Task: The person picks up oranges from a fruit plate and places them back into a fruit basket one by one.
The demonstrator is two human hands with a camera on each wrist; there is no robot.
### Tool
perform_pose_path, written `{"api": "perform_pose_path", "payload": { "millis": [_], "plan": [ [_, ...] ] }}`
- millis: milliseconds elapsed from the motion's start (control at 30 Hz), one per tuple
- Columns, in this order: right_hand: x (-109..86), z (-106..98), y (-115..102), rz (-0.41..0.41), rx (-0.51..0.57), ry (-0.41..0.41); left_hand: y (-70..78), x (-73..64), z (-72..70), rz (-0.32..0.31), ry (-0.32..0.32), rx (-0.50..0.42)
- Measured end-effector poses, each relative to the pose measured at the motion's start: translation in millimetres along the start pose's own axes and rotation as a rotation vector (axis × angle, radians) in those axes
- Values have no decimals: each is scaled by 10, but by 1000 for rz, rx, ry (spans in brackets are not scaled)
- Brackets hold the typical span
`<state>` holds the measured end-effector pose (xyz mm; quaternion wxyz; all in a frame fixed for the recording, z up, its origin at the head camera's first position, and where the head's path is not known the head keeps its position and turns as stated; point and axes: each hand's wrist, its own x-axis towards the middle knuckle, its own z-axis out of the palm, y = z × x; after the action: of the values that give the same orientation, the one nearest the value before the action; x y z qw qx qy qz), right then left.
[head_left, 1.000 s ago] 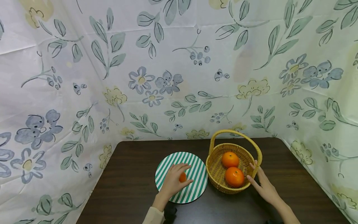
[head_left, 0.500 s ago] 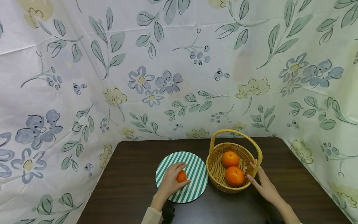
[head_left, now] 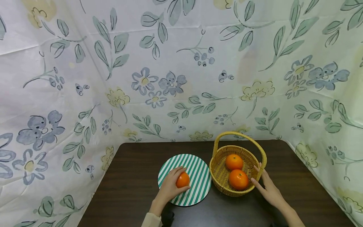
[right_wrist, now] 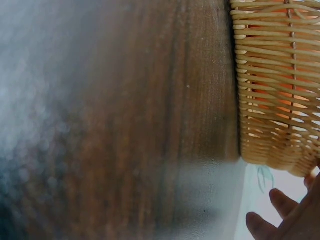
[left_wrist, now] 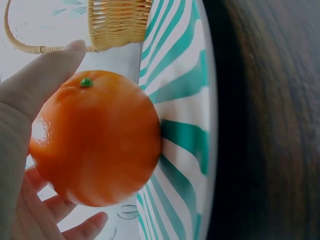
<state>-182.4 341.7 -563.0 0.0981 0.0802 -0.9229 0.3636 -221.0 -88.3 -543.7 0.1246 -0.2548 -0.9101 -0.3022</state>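
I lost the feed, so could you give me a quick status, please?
Left hand grips orange on plate. Right hand touches basket. Nothing blocking.

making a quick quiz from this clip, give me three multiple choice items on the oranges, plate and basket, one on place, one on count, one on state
1. Where is the orange that the left hand holds?
A. over the striped plate
B. inside the basket
C. on the bare table

2. How many oranges lie in the basket?
A. one
B. two
C. three

3. What is the right hand doing?
A. gripping an orange
B. lifting the basket by its handle
C. resting with straight fingers against the basket's side

Answers:
1 A, the head view shows it above the green and white stripes and the left wrist view shows it against the plate.
2 B, two oranges sit inside the wicker wall.
3 C, the head view shows the fingers extended along the basket's outer wall, holding nothing.
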Motion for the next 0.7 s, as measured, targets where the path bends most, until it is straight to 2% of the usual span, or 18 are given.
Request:
{"api": "perform_pose_path", "payload": {
  "millis": [500,700],
  "plan": [
    [5,1,9,-10,14,4,-91,-99,-27,-78,-4,-69],
    [-3,5,4,-9,19,5,-99,-115,-35,-52,-7,-88]
  ]
}}
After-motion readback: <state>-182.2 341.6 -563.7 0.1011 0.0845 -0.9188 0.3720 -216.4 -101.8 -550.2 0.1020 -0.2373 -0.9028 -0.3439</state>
